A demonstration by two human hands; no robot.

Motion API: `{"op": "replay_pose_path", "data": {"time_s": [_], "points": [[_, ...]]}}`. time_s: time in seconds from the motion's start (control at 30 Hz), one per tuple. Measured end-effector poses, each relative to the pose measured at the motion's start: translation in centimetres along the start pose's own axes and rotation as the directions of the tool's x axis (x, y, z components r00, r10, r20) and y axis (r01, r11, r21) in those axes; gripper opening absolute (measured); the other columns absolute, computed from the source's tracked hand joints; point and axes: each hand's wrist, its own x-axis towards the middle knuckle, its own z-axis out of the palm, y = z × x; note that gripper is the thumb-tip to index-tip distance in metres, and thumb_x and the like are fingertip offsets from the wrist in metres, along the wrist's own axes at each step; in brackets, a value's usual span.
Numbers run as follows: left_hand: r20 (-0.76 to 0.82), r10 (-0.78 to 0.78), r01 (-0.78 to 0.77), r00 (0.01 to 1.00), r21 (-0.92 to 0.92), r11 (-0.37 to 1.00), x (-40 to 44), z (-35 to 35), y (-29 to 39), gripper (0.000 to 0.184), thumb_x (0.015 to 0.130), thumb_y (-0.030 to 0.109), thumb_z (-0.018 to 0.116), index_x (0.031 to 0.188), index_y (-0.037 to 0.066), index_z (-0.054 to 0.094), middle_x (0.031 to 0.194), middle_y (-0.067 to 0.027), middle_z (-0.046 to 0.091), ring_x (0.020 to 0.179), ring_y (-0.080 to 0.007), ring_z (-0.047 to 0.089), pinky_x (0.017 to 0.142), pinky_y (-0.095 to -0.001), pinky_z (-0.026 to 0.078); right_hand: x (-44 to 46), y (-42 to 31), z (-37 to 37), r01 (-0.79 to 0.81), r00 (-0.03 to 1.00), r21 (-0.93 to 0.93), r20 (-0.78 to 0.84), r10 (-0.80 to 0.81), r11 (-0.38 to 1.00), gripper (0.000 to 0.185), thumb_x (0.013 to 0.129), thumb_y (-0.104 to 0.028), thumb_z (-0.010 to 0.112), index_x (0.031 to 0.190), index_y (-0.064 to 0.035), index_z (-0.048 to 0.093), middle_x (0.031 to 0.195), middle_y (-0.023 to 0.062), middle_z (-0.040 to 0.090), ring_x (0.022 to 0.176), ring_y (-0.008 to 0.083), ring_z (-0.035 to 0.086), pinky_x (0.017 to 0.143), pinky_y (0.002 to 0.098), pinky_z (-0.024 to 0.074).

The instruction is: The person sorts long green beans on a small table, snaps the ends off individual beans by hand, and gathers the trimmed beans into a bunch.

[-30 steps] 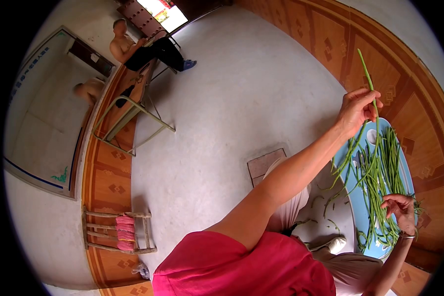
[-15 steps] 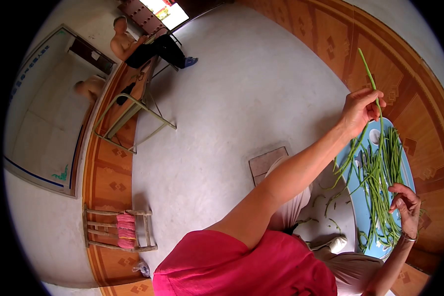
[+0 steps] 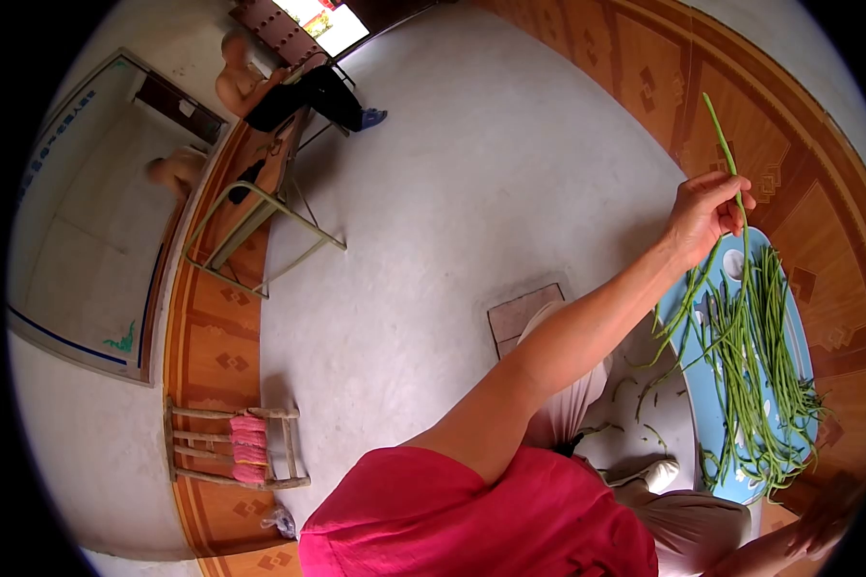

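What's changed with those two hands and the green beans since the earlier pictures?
The right hand has moved down and slightly rightward in view, from over the green beans to beyond the blue tabletop; it's too dim and blurred to tell whether it holds anything. The left hand still pinches one raised bean.

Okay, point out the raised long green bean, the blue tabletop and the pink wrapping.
Raised long green bean [image 3: 722,136], head view: its upper part.
Blue tabletop [image 3: 708,409], head view: bare patch beside the pile.
Pink wrapping [image 3: 249,450], head view: its middle.
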Motion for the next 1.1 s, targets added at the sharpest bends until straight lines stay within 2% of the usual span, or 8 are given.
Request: {"op": "replay_pose_path", "data": {"time_s": [0.13,0.23,0.4,0.57,0.63,0.8,0.93,1.1], "points": [[-0.006,-0.007,0.007,1.0,-0.006,1.0,-0.1,-0.2,-0.1,0.018,0.09,0.017,0.059,0.094,0.0,0.063,0.079,-0.011,0.063,0.057,-0.0118,0.057,0.05,-0.0248,0.048,0.4,0.3,-0.8,-0.019,0.997,-0.19,0.065,0.032,0.982,0.049,0.095,-0.024,0.047,0.048,-0.0102,0.053,0.04,0.0025,0.053,0.029,0.0101,0.048,0.031,0.0183,0.0349],[-0.009,-0.006,0.006,1.0,-0.01,1.0,-0.1,-0.2,0.0,0.018,0.09,0.017,0.059,0.095,0.0,0.063,0.079,-0.0109,0.063,0.057,-0.0118,0.057,0.05,-0.0251,0.048,-1.4,-1.3,-2.0,-0.088,0.995,-0.52,-0.004,0.1,0.85,0.027,0.09,-0.021,0.053,0.07,-0.0039,0.058,0.046,0.0027,0.054,0.04,0.0086,0.054,0.039,0.0186,0.0397],[0.006,-0.001,0.001,1.0,-0.002,1.0,0.0,-0.2,0.0,0.019,0.091,0.017,0.058,0.096,0.0,0.062,0.08,-0.0112,0.063,0.057,-0.0119,0.057,0.05,-0.0256,0.048,4.7,-2.4,1.5,0.25,0.964,-0.319,0.168,-0.205,0.914,0.033,0.078,0.003,0.055,0.11,0.0089,0.059,0.064,0.0101,0.059,0.045,0.0135,0.045,0.041,0.026,0.0384],[0.004,0.01,-0.01,1.0,-0.014,1.0,0.0,-0.4,-0.1,0.02,0.092,0.018,0.055,0.097,0.0,0.062,0.08,-0.0119,0.063,0.058,-0.0121,0.058,0.05,-0.0259,0.049,6.5,-5.5,2.7,0.16,0.91,-0.334,0.416,-0.007,0.929,0.036,0.092,-0.036,0.053,0.11,-0.0047,0.054,0.074,0.002,0.062,0.05,0.0063,0.047,0.048,0.0215,0.0436],[0.01,0.023,-0.023,1.0,-0.011,1.0,0.0,-0.6,-0.1,0.022,0.093,0.02,0.054,0.097,0.0,0.061,0.081,-0.0122,0.063,0.058,-0.0124,0.058,0.051,-0.026,0.049,6.8,-5.8,3.8,0.17,0.905,-0.338,0.425,-0.011,0.926,0.035,0.092,-0.034,0.054,0.11,-0.004,0.055,0.077,0.0025,0.062,0.051,0.0056,0.046,0.047,0.0208,0.042],[0.049,0.007,-0.004,0.999,-0.05,0.999,0.1,-0.5,-0.5,0.025,0.095,0.022,0.049,0.101,-0.001,0.059,0.082,-0.0133,0.063,0.06,-0.0136,0.059,0.053,-0.0268,0.05,5.1,-1.5,3.0,-0.081,0.997,-0.535,-0.031,0.077,0.841,0.034,0.092,-0.03,0.056,0.111,-0.0023,0.058,0.084,0.0037,0.063,0.052,0.0039,0.043,0.047,0.019,0.038],[0.137,-0.012,0.017,0.99,-0.031,0.999,-0.1,0.5,-0.9,0.025,0.096,0.021,0.047,0.104,0.0,0.057,0.083,-0.0149,0.063,0.061,-0.0148,0.059,0.054,-0.0277,0.05,4.7,6.4,2.6,-0.631,0.692,-0.422,-0.685,0.227,0.651,0.033,0.091,-0.027,0.057,0.112,-0.0009,0.06,0.089,0.0047,0.063,0.052,0.0026,0.041,0.047,0.0176,0.0348],[0.219,-0.072,0.085,0.973,-0.048,0.995,-0.6,1.6,-2.4,0.022,0.097,0.021,0.047,0.101,0.001,0.055,0.086,-0.0191,0.063,0.062,-0.0195,0.063,0.055,-0.0307,0.052,4.5,15.0,3.1,-0.705,0.663,-0.278,-0.584,0.468,0.653,0.043,0.089,-0.026,0.063,0.12,0.0015,0.055,0.095,0.0044,0.064,0.057,0.0025,0.044,0.046,0.0184,0.038]]}}
